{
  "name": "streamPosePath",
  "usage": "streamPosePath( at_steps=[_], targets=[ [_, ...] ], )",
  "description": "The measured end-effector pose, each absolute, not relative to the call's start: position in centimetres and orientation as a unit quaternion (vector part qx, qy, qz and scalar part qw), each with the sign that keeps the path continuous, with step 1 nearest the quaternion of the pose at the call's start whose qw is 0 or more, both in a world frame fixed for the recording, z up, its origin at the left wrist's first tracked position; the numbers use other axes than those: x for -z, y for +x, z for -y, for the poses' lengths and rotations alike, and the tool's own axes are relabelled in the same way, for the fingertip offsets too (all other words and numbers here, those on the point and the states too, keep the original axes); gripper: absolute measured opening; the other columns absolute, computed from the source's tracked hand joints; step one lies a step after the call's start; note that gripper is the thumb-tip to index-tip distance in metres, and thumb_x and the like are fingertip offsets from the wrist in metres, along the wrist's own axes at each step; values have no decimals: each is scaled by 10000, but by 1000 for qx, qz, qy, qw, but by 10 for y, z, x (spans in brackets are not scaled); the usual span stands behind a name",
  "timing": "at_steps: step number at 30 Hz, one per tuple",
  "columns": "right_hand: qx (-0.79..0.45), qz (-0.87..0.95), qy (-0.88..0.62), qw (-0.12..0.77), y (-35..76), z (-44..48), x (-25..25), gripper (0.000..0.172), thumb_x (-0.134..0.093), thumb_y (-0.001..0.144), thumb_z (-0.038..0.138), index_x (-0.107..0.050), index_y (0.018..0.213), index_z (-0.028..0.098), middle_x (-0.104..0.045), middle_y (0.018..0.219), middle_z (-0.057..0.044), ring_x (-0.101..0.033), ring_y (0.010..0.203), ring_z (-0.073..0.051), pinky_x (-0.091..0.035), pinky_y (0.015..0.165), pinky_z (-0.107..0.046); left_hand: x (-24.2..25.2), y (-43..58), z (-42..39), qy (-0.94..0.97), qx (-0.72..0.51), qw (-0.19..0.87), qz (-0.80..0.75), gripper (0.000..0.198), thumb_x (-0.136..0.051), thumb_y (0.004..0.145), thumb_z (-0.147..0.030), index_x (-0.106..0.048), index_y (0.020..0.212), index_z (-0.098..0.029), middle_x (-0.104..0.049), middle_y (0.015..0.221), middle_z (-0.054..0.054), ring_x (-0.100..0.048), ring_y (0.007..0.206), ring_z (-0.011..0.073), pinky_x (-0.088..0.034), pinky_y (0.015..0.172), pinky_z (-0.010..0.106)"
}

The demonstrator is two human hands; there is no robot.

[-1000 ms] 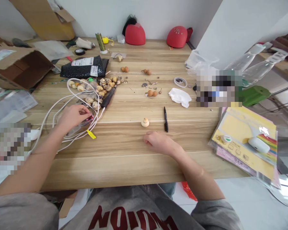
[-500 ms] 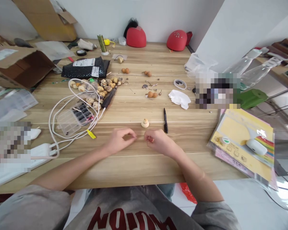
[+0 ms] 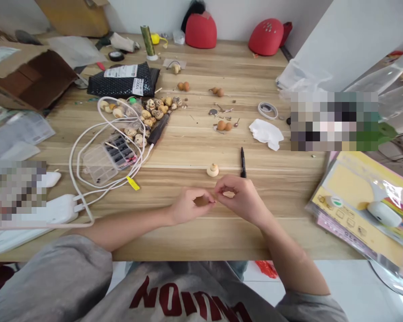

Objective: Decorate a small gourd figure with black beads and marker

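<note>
The left hand (image 3: 188, 206) and right hand (image 3: 243, 199) meet, curled, mid-table.

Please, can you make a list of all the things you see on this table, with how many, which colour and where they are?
Table: one, light wood, across the view.
Gourd-shaped piece: one, cream, just beyond the hands.
Marker pen: one, black, right of that piece.
Dried gourds: many, tan and speckled, heaped left of centre.
Cable: white, looped at left.
Compartment boxes: two, clear plastic, inside the cable loops.
Padded bag: one, black, behind the gourds.
Dome-shaped objects: two, red, far edge.
Tissue: one, white, right.
Cardboard box: one, brown, far left.
Left hand and right hand: fingers meet at centre; anything held is too small to tell.
</note>
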State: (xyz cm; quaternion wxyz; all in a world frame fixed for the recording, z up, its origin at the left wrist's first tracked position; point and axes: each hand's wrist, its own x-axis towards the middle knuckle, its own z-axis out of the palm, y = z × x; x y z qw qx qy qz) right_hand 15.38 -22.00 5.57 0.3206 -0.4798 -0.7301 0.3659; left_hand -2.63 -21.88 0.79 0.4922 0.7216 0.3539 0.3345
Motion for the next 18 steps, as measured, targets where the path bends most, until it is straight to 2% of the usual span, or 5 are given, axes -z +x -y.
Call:
streamPosePath(
  at_steps=[8, 18],
  targets=[
    [-383, 733, -482, 290, 156, 215, -49, 167, -516, 728, 49, -630, 701, 168, -677, 730, -9, -599, 666, -100, -468, 636, -205, -5, -28, 214, 744, -346, 452, -350, 67, -603, 772, -175, -654, 767, -131, -689, 740, 55, -639, 690, 134, -500, 669, 231],
    [-399, 748, -486, 213, 158, 210, -51, 190, -532, 756, 44, -674, 742, 168, -679, 696, 8, -570, 596, -76, -415, 578, -175, -7, -28, 211, 757, -336, 449, -336, 100, -637, 800, -219, -720, 809, -166, -729, 832, 58, -675, 759, 144, -521, 731, 239]
  ],
)
